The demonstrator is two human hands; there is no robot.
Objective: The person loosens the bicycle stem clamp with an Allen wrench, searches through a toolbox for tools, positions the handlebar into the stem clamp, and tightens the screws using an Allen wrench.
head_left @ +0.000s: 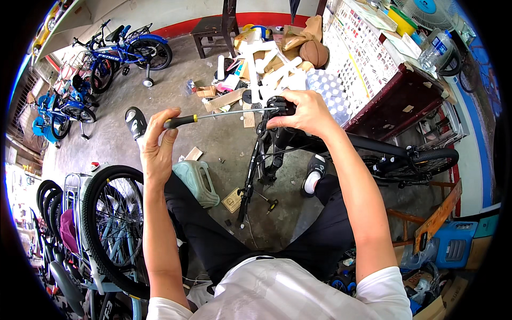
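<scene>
Black-handled, the slender screwdriver (181, 122) lies toward eleven o'clock, its rounded handle pinched in the left hand (158, 141); its metal shaft runs to a blocky black part (281, 106) at one o'clock, grasped by the right hand (308, 112) near a tubular-framed bicycle (383, 147).

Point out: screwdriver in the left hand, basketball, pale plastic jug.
Screwdriver (184, 120): head view, on the dark handle.
Basketball (314, 54): head view, on the middle of the ball.
Plastic jug (192, 184): head view, on the side of its body.
</scene>
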